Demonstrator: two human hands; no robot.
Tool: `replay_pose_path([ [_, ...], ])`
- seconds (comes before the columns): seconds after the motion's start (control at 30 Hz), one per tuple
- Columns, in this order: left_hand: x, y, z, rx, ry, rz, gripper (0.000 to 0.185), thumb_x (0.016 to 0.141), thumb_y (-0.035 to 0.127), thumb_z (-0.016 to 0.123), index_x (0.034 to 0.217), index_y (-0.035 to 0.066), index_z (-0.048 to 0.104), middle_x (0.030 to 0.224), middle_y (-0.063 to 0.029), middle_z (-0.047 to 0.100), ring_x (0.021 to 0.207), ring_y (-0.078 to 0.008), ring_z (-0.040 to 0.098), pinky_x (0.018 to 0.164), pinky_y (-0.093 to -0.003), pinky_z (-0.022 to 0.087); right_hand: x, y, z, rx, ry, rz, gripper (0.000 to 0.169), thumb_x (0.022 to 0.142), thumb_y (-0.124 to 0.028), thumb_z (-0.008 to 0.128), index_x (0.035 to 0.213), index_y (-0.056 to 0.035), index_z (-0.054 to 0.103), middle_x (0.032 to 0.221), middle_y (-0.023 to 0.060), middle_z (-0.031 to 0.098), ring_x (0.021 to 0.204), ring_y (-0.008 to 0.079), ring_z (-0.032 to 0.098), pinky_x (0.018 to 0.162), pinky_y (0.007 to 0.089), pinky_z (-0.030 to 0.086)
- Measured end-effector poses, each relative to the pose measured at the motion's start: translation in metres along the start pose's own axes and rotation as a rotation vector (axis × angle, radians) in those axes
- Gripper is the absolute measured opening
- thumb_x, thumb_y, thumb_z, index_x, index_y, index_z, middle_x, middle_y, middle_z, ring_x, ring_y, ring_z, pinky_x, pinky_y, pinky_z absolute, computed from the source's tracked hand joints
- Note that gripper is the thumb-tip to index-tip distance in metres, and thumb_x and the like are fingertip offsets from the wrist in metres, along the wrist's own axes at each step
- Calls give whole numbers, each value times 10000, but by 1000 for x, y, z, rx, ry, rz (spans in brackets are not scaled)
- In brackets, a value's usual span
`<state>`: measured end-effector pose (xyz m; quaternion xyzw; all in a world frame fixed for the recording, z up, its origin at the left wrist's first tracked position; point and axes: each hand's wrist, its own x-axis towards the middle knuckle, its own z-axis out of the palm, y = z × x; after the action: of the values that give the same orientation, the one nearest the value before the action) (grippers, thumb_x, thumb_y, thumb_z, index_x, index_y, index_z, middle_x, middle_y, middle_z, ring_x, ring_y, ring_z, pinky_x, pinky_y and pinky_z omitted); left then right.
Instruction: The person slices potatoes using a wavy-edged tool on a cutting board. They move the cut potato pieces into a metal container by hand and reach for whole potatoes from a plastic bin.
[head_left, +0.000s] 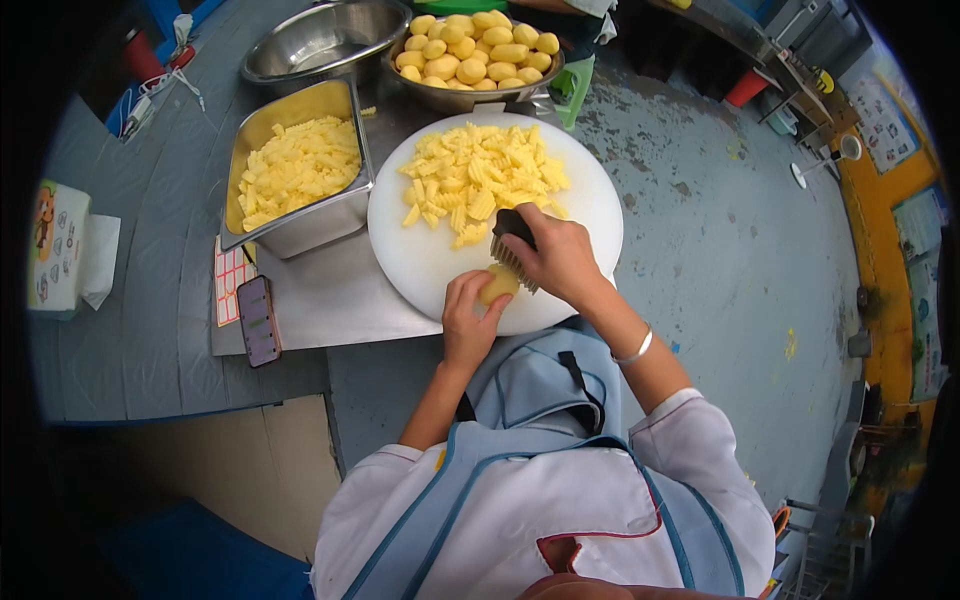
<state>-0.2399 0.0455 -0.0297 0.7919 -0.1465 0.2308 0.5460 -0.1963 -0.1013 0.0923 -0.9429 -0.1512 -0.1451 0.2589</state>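
Observation:
My left hand (470, 315) holds a peeled potato (500, 285) against the near part of a round white cutting board (405, 277). In my right hand (559, 251) is a crinkle cutter (513, 232) with a black handle and a wavy metal blade. Its blade meets the right side of the potato; how deep it has gone in, I cannot tell. Just beyond the cutter lies a heap of ridged potato pieces (487, 172). More cut pieces (300, 169) fill much of a deep steel pan (315, 225) to the left of the board.
Behind the board stands a metal bowl (457, 97) piled with whole peeled potatoes (472, 52). An empty steel basin (330, 45) sits beside it. A phone (259, 322) rests near the table's front edge, by a label sheet (231, 281). Farther left is a tissue pack (64, 247).

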Motion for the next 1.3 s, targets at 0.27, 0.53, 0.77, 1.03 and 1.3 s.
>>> replay_pose_path([
  [0.27,1,2,2,-41,37,-16,364,712,44,811,999,16,589,1023,-137,594,935,-313,602,812,-382,504,-3,-21,-25,43,31,-41,307,834,-185,727,1057,-32,582,780,190,671,683,359,669,600,389,529],
  [0.53,-4,-1,1,2,35,-10,361,723,58,807,1013,18,597,1056,-146,596,970,-334,595,821,-407,504,-11,-19,18,-73,-32,-162,254,808,-180,689,905,-61,487,732,110,620,615,330,626,527,411,487],
  [0.77,-4,-4,-3,-9,21,64,343,747,46,781,1039,14,603,1048,-153,590,961,-344,590,830,-405,500,-3,7,2,-22,5,31,301,836,-213,718,1047,-40,589,756,187,668,682,377,655,594,405,520],
  [1.03,-5,-4,2,-18,53,47,339,732,45,791,1014,15,606,1029,-145,595,957,-334,592,825,-403,504,-12,-28,-19,-6,46,-85,303,837,-198,709,1046,-44,554,755,166,669,643,345,655,557,396,509],
  [1.3,-5,-2,0,-3,51,47,328,721,15,787,1007,15,624,1032,-131,615,957,-317,616,807,-389,513,-13,-16,20,-59,-95,-66,280,823,-201,718,1011,-52,575,739,166,660,640,352,650,569,396,514],
])
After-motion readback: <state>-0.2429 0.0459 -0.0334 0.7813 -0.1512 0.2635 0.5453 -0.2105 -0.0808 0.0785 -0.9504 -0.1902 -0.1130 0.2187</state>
